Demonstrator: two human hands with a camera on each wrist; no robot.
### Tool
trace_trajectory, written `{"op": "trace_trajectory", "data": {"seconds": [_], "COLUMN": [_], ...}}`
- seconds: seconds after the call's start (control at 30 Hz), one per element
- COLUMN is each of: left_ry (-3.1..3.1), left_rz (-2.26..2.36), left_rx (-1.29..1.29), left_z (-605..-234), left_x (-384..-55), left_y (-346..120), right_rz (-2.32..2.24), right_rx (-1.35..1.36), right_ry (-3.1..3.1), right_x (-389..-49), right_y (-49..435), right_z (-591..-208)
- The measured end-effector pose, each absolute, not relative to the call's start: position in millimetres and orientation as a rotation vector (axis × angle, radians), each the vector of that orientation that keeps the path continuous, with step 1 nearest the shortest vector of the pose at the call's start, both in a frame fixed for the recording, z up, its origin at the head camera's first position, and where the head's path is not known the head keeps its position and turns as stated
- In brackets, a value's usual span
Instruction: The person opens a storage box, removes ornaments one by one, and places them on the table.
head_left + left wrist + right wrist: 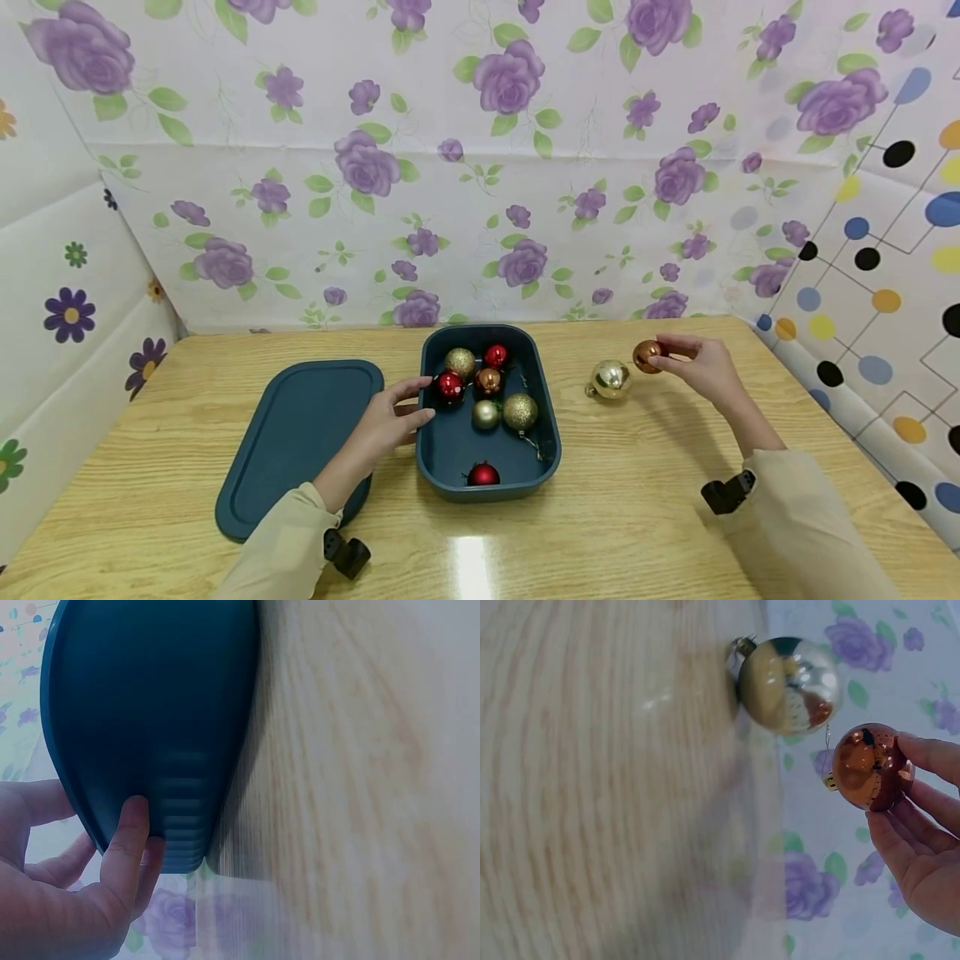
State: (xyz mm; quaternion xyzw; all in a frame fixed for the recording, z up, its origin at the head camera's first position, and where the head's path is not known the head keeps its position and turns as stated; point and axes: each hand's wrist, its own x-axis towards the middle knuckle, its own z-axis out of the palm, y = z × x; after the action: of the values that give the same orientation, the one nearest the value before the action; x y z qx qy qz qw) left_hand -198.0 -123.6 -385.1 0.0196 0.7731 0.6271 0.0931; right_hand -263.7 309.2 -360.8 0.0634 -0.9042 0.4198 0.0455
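Note:
My left hand (384, 423) grips the left rim of a dark blue box (555, 442), with some fingers over the edge and others against the outer wall (150, 712). Inside lie several Christmas baubles, among them a shiny red bauble (450, 387) near those fingers, a copper bauble (488, 381) and a glittery gold bauble (520, 412). To the right of the box, my right hand (701, 367) pinches another copper bauble (871, 766) between thumb and fingers, its cap and wire loop showing. A larger shiny gold bauble (611, 379) rests on the table just left of it.
A dark blue lid (300, 442) lies flat on the wooden table (622, 533), left of the box and partly under my left forearm. Flower-patterned cloth (450, 250) hangs behind the table's far edge, and a dotted cloth (885, 367) stands along the right side.

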Motion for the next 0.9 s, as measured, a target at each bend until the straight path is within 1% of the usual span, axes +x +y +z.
{"op": "trace_trajectory", "data": {"seconds": [0.3,0.9], "left_ry": [2.294,2.311], "left_rz": [1.864,1.852], "left_rx": [0.061,0.047], "left_z": [-385.5,-385.2], "left_x": [-198.3,-197.5], "left_y": [-123.8,-123.3], "right_rz": [1.229,1.228], "right_rx": [0.176,0.151], "right_ry": [-2.814,-2.879], "right_x": [-277.9,-284.9], "right_y": [317.6,310.0], "right_z": [-379.9,-391.2]}}
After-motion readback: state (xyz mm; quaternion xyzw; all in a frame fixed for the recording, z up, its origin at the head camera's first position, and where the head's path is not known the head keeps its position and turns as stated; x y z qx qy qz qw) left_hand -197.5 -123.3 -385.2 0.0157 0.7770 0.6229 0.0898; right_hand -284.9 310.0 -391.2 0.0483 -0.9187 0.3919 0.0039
